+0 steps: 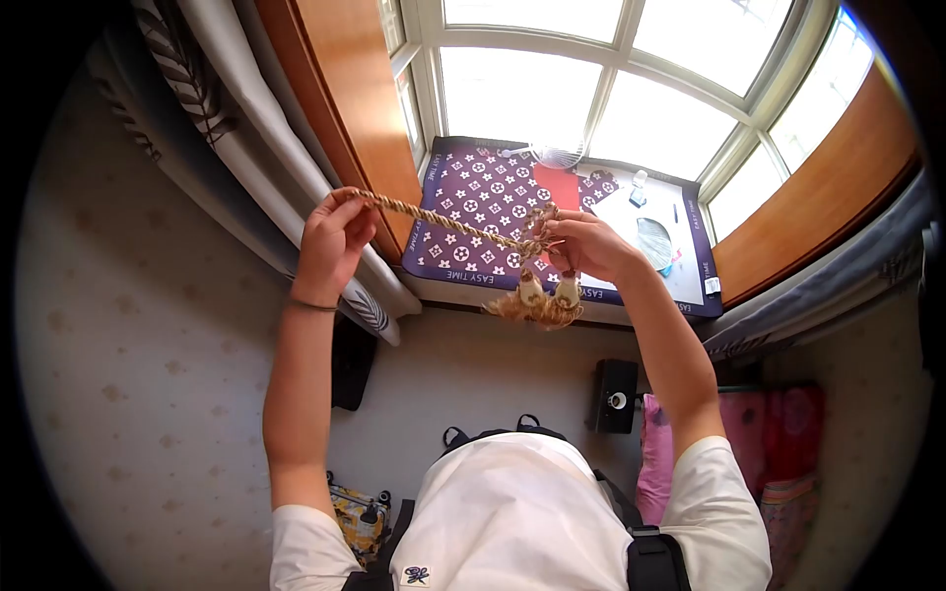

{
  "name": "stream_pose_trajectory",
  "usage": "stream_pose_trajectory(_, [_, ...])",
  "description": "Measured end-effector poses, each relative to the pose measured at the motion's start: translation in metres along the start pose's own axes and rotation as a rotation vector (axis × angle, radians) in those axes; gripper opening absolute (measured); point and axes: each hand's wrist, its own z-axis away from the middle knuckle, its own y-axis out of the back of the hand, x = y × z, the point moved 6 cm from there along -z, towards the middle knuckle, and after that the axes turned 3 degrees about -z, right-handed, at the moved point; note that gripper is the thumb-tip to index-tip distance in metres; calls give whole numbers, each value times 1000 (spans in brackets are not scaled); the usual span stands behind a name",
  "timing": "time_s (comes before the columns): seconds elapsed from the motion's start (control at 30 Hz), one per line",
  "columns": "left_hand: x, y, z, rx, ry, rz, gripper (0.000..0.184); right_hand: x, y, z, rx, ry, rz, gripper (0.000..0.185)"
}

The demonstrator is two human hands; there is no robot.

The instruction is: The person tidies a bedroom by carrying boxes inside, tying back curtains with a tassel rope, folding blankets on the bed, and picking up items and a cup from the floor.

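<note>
A twisted gold-and-brown curtain tieback cord (439, 219) stretches nearly straight between my hands, in front of the window sill. My left hand (335, 239) pinches its far left end between thumb and fingers. At the other end my right hand (583, 242) grips the cord where it bunches into loops. Two tassels (544, 295) with pale heads and golden fringe hang just below my right hand. The fingertips of my right hand are partly hidden by the bunched cord.
A purple patterned mat (473, 202) covers the window sill, with a clear round item (558, 153) and a small bottle (639, 187) on it. Grey curtains (246, 118) hang at left. On the floor are a black box (616, 396) and pink bedding (670, 443).
</note>
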Motion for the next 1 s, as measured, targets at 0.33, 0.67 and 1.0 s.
stream_pose_trajectory(0.33, [-132,-48,43,-110,475,340,63,3,-52,11,15,43,-234,22])
stream_pose_trajectory(0.67, [-165,-89,70,-239,50,-50,20,32,-53,8,129,72,-281,21])
stream_pose_trajectory(1.0, [-118,-41,45,52,-21,415,29,57,1,16,137,294,-402,28])
